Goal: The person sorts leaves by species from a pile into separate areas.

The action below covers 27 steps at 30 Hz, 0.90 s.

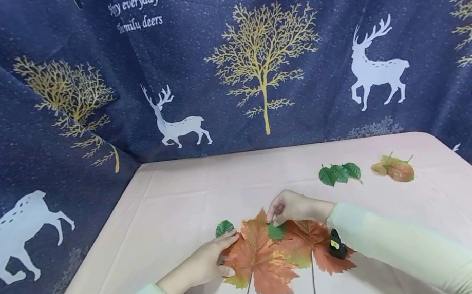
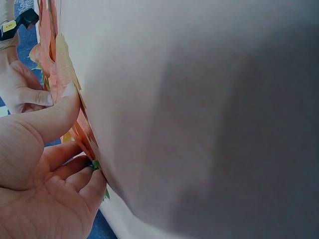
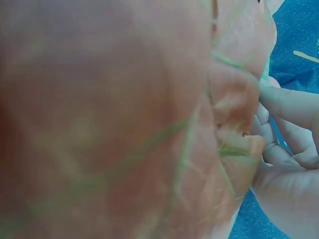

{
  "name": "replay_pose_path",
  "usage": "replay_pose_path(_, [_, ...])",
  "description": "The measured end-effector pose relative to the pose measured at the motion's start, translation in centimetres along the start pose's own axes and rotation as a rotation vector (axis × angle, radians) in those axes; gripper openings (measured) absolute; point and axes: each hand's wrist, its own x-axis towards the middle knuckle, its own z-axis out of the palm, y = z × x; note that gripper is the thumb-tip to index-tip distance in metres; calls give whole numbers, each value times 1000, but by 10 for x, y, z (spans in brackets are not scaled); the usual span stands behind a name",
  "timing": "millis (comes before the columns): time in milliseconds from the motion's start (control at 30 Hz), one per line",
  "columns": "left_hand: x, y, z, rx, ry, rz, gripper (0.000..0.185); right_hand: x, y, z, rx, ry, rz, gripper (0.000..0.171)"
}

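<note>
Two large orange maple leaves lie side by side with their long stems towards me, the left leaf [image 1: 262,262] overlapping the right leaf [image 1: 302,250]. My right hand [image 1: 295,206] pinches a small green leaf [image 1: 277,231] over the place where the two meet. With fingers extended, my left hand [image 1: 208,261] rests on the left maple leaf's outer edge. Another green leaf [image 1: 224,227] lies just beyond its fingertips. In the left wrist view, the thumb [image 2: 65,112] touches the orange leaf. The right wrist view is mostly filled by a blurred maple leaf [image 3: 124,149].
At the back right of the pale pink table [image 1: 186,186] lies a row of green leaves [image 1: 340,173]. To their right are orange-green leaves [image 1: 394,169] with short stems. A dark blue cloth [image 1: 201,54] printed with deer and trees hangs behind the table.
</note>
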Motion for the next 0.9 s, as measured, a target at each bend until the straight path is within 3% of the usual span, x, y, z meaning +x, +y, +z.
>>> replay_pose_path(200, [0,-1,1,-7,3,6,76,0,-1,-2,-60,-18,-44,7])
replay_pose_path(433, [-1,0,-2,-17,-3,5,76,-1,-2,-15,-29,-223,-64,26])
replay_pose_path(567, [-2,0,-3,-16,-3,8,76,-2,-4,-18,-25,-287,-46,30])
replay_pose_path(767, [-1,-2,-2,-9,-5,6,76,-1,-4,-15,-41,-270,-13,27])
replay_pose_path(900, [1,-3,0,-12,-4,5,76,0,-4,-12,-98,-231,-38,19])
